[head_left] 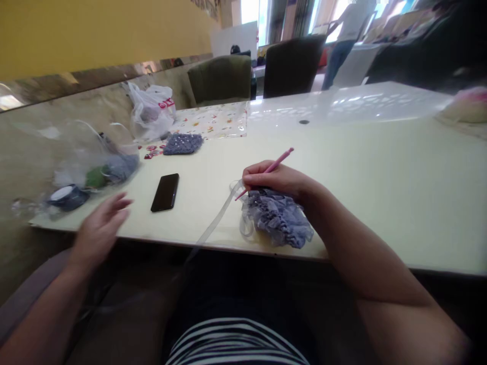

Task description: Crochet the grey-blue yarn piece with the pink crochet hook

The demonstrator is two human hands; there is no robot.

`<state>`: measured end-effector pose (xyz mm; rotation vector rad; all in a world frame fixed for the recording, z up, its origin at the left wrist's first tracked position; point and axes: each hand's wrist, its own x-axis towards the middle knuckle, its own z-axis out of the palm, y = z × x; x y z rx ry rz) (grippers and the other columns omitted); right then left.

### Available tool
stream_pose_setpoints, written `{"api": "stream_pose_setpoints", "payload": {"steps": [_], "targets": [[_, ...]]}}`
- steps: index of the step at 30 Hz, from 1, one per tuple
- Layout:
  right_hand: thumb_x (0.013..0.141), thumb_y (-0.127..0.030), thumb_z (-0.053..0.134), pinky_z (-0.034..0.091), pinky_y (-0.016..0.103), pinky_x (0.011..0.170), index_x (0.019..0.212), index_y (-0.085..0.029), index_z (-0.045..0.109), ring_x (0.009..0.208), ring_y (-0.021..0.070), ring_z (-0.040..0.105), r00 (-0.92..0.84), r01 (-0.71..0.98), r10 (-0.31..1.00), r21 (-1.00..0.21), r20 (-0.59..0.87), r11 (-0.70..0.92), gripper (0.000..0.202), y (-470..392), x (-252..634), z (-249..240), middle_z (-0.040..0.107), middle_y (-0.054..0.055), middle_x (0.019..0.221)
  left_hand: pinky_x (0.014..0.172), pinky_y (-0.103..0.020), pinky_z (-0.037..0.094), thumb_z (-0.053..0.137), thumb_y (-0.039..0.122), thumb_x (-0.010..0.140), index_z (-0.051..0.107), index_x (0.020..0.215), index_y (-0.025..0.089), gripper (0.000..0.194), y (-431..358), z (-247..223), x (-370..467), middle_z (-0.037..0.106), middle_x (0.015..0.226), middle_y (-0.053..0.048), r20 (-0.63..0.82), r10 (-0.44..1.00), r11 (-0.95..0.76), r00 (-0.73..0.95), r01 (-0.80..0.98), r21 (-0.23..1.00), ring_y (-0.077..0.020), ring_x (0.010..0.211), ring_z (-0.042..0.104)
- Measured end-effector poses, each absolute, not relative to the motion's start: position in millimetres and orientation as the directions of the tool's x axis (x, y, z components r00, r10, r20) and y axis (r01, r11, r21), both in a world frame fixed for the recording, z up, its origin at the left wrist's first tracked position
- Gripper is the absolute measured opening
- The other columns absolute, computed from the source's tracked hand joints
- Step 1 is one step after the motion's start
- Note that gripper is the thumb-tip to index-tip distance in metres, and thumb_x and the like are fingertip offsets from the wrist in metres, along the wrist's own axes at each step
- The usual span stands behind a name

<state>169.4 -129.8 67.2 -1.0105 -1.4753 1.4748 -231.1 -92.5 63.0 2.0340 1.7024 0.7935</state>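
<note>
My right hand [272, 178] is closed around a pink crochet hook [280, 159], whose thin tip points down to the left. Beneath that hand, a ruffled grey-blue crochet piece [279, 218] of sheer ribbon rests near the table's front edge. A pale ribbon strand [216, 220] runs from the work over the edge toward the lap. My left hand [104, 223], slightly blurred, hovers at the front left edge with fingers apart and nothing in them. It is nearest to a black phone [165, 192] lying on the table.
A grey crocheted square [183, 144] lies farther back, near a white plastic bag [152, 109]. At left, a clear bag [110, 162] holds grey and green material, beside a dark roll [67, 196]. Chairs [292, 66] and a standing person [346, 35] are beyond the white table [373, 187].
</note>
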Motion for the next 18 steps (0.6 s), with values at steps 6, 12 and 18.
{"api": "stream_pose_setpoints", "payload": {"steps": [6,12,18], "targets": [[0.082,-0.035,0.070,0.035,0.018,0.051,0.072,-0.013,0.059,0.056,0.0060,0.045,-0.432,-0.056,0.902,-0.998,0.023,-0.002,0.027,-121,167,50,0.054,-0.003,0.064,0.092,-0.034,0.048,0.065,0.039,0.088,0.034,0.153,0.020,0.074,-95,45,-52,0.067,0.101,-0.004,0.018,0.770,-0.137,0.637,0.138,0.981,-0.0168,0.097,0.063],[0.084,-0.033,0.070,0.035,0.017,0.052,0.074,-0.013,0.059,0.058,0.0061,0.045,-0.475,-0.130,0.878,-0.991,0.057,-0.006,0.026,-120,179,54,0.053,-0.002,0.066,0.046,-0.018,0.020,0.066,0.025,0.087,0.059,0.127,0.021,0.041,-81,46,-69,0.030,0.059,0.008,-0.106,0.835,0.121,0.541,0.007,0.993,-0.0041,0.048,0.022],[0.086,-0.029,0.066,0.037,0.018,0.052,0.070,-0.013,0.057,0.057,0.0073,0.045,-0.413,-0.071,0.911,-0.997,0.005,-0.027,0.024,-116,196,58,0.052,-0.001,0.063,0.044,-0.015,0.022,0.072,0.028,0.083,0.061,0.117,0.029,0.036,-44,50,-208,0.031,0.056,0.008,-0.067,0.989,0.047,0.134,0.148,0.988,-0.0057,0.050,0.027]]}}
